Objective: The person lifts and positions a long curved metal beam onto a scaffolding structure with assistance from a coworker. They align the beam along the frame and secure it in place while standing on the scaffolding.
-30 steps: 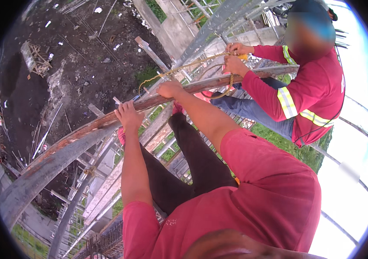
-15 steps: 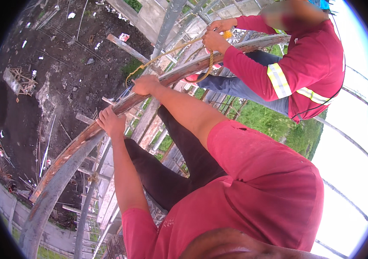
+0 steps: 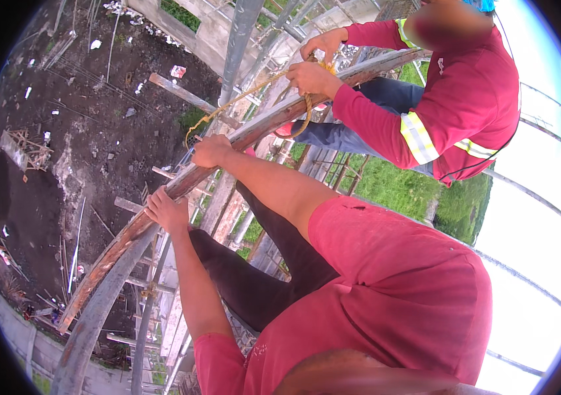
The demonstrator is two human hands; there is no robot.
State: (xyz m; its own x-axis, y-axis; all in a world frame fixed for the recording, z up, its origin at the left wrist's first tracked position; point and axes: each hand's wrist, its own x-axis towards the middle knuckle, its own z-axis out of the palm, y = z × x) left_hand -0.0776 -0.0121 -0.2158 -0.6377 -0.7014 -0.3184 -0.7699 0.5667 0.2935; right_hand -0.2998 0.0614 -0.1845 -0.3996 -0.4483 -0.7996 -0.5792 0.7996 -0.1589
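The beam (image 3: 262,124), of worn wood, runs aslant from the lower left of the view to the co-worker (image 3: 471,99) at upper right. The left hand (image 3: 167,208) sits lower on it, its grip closed with the fingers bent over the far edge. The right hand (image 3: 212,151) is just beside, farther up, its grip curled round the beam; the fingertips are hidden.

Beyond the right hand, a yellow rope (image 3: 244,96) stretches along the far side of the beam to the co-worker's hands (image 3: 315,76); a second length drops across the beam and loops below it. Whether it is tied cannot be told. The co-worker's forearm lies above the upper part of the beam, restricting access there.

Obstructions: a grey upright pole (image 3: 239,49) stands past the rope, with a loose-ended board (image 3: 181,93) slanting near it. A thick grey pipe (image 3: 92,322) passes close under the beam's lower part; contact cannot be confirmed. The wearer's dark trousers (image 3: 280,280) occupy the space under the arms, above planks and scaffolding.

Far below, dark ground (image 3: 96,171) carries a heap of timber (image 3: 27,150) and white scraps. Grass (image 3: 392,191) shows beneath the co-worker.
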